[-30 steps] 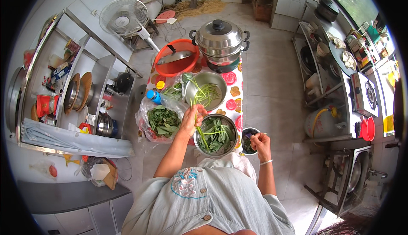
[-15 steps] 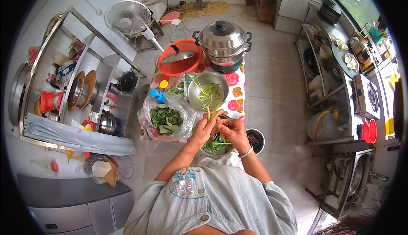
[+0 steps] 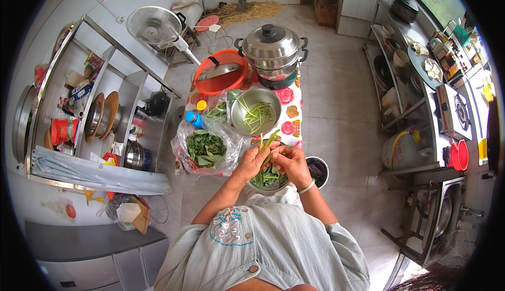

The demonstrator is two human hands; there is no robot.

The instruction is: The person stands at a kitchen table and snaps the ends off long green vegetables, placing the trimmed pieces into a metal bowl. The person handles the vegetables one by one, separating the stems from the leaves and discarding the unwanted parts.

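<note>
Above my lap, my left hand is closed around a few green vegetable stems that point up and away from me. Beside it my right hand pinches the same greens near the left fingertips; the exact grip is partly hidden. Just under both hands is a bowl of leafy greens, its far side covered by the hands. Beyond them a steel basin holds trimmed stems. A clear plastic bag of loose dark green leaves lies to its left.
A flowered tablecloth covers the table. On it stand a steel steamer pot, an orange basin with a lid inside, and a blue-capped bottle. A bucket is right of my lap. Shelves line the left.
Both hands stay together on the stems. My right fingers have shifted slightly, and a leaf tip that stuck out below the right hand no longer shows. The whole view has tilted a little.
</note>
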